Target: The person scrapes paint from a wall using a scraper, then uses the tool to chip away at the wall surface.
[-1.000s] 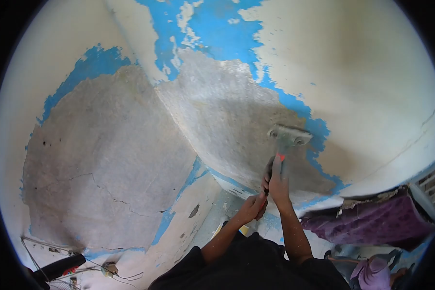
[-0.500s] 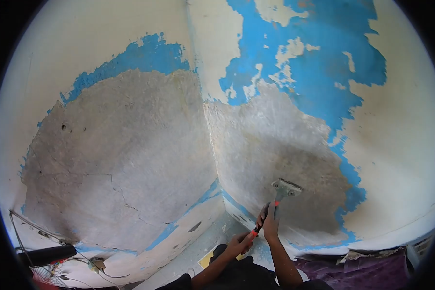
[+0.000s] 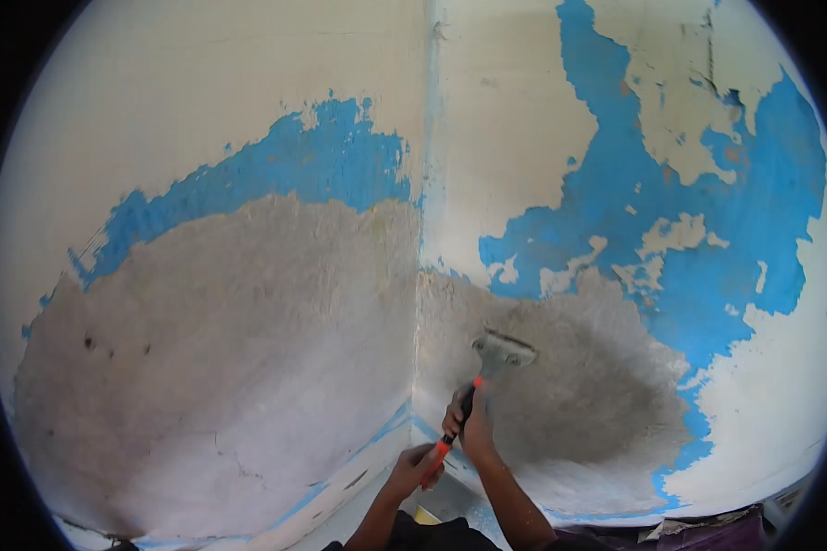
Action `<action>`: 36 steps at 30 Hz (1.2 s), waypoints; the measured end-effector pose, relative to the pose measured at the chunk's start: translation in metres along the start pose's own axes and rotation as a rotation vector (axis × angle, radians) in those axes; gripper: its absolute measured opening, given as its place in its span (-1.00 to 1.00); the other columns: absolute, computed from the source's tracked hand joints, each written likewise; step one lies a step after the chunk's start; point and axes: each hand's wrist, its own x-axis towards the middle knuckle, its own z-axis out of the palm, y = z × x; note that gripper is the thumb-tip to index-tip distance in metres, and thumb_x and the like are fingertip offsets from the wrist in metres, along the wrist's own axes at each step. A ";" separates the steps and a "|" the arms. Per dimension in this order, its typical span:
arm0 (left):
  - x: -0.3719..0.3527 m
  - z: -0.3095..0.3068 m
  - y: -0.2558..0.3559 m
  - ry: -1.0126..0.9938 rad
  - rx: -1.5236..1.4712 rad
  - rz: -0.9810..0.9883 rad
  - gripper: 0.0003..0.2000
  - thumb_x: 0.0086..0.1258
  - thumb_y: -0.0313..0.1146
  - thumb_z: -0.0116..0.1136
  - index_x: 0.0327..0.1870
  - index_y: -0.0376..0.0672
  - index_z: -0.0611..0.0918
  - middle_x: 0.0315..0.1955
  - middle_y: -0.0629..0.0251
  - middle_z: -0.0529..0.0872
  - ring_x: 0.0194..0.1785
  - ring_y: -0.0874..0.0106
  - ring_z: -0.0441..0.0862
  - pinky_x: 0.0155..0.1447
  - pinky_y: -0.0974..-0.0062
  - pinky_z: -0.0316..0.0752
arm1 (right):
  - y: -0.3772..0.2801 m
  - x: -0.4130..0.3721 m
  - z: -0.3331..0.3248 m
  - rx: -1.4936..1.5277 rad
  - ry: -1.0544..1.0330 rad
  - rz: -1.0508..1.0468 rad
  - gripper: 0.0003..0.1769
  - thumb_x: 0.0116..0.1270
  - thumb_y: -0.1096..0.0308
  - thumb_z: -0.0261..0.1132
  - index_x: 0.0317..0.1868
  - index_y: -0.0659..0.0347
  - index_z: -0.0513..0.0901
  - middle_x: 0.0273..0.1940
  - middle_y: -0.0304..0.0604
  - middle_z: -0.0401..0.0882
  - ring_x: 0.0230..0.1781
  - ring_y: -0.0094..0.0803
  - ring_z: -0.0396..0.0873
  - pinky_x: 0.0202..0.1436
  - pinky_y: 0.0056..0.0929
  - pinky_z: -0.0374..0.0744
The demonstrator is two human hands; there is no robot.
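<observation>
A long-handled scraper [image 3: 505,351] with a wide metal head and a red and black handle lies against the grey bare patch [image 3: 579,395] of the right wall, just right of the corner. My left hand [image 3: 417,466] is closed round the red lower end of the handle. Higher up, my right hand [image 3: 470,422] grips the black part below the head. Blue paint [image 3: 708,220] shows above and to the right of this grey patch, with ragged edges of cream paint around it.
The left wall has a large grey patch [image 3: 248,349] under a blue band [image 3: 285,161]. The wall corner runs down the middle. Purple cloth [image 3: 726,535] lies at the bottom right, and something yellow [image 3: 425,516] is below my hands.
The view has tilted up and shifted, showing more upper wall. Both hands and the scraper have moved up the right wall and closer to the corner, with the grip kept.
</observation>
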 end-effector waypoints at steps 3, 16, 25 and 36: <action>-0.001 -0.029 -0.016 -0.107 -0.184 -0.089 -0.57 0.48 -0.04 0.04 -0.03 -0.34 0.53 -0.59 0.34 0.49 -0.66 0.61 0.33 -0.61 0.65 0.15 | 0.010 0.004 0.002 0.097 0.024 0.019 -0.42 0.44 -0.31 -0.15 -0.32 0.08 0.32 -0.68 -0.33 0.12 -0.82 -0.51 0.11 -0.72 -0.47 0.21; 0.013 -0.054 0.032 -0.094 -0.170 -0.093 -0.50 0.45 0.03 0.03 -0.09 -0.39 0.49 -0.67 0.28 0.47 -0.77 0.60 0.25 -0.70 0.64 0.11 | -0.016 0.026 0.058 0.075 0.030 -0.024 -0.48 0.52 -0.20 -0.18 -0.35 0.08 0.28 -0.71 -0.33 0.07 -0.84 -0.55 0.05 -0.75 -0.51 0.17; 0.027 -0.059 0.058 -0.165 -0.145 -0.050 -0.51 0.47 0.02 0.01 -0.08 -0.38 0.50 -0.68 0.31 0.44 -0.75 0.60 0.25 -0.68 0.63 0.11 | -0.046 0.031 0.084 0.007 0.029 -0.091 -0.50 0.52 -0.19 -0.18 -0.33 0.08 0.27 -0.69 -0.34 0.08 -0.82 -0.56 0.05 -0.73 -0.51 0.17; 0.013 -0.048 0.060 -0.095 -0.054 -0.095 -0.53 0.50 -0.02 0.00 -0.04 -0.39 0.57 -0.65 0.33 0.45 -0.73 0.61 0.28 -0.65 0.63 0.13 | -0.022 0.002 0.086 0.023 0.102 -0.158 -0.55 0.54 -0.11 -0.13 -0.31 0.11 0.27 -0.63 -0.36 0.15 -0.73 -0.61 0.13 -0.67 -0.58 0.20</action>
